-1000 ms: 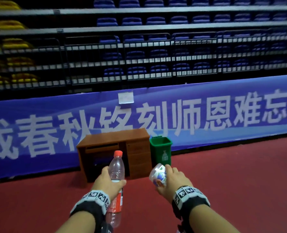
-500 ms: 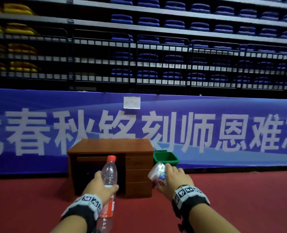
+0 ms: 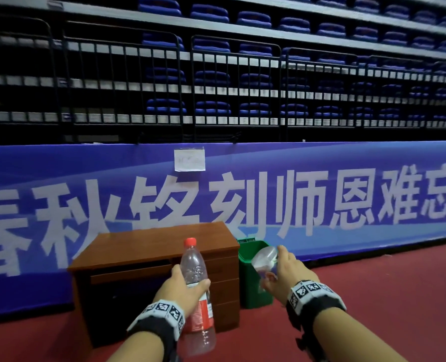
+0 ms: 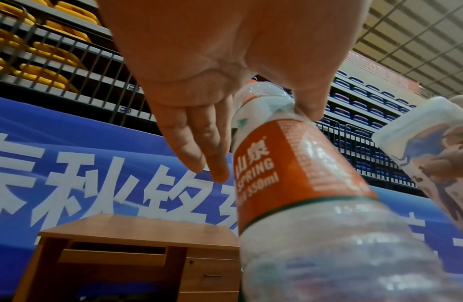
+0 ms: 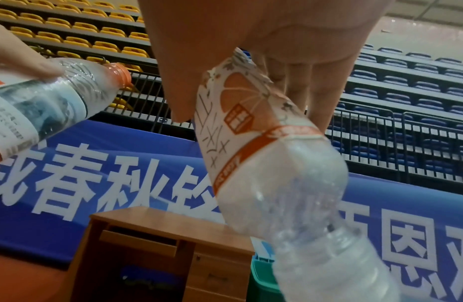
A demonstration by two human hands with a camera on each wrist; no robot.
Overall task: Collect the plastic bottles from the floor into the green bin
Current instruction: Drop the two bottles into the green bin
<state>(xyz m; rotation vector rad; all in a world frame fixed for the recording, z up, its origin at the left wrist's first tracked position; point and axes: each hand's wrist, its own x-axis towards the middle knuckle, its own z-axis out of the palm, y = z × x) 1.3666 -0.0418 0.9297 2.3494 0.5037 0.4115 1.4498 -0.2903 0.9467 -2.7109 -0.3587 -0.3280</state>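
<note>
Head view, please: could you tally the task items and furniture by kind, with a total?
Plastic bottles: 2, the red-capped bottle in the left hand and the crumpled bottle in the right hand
Green bins: 1, the green bin
Wooden desks: 1, the desk
Total: 4

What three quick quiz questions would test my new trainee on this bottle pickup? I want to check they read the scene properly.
1. True or false: the left hand holds the red-capped bottle upright.
2. Which side of the desk is the green bin on? A) left B) right C) on top
3. Fill in: the right hand has its grip on a ____ bottle.

Key: 1 true; 2 B; 3 crumpled.
</note>
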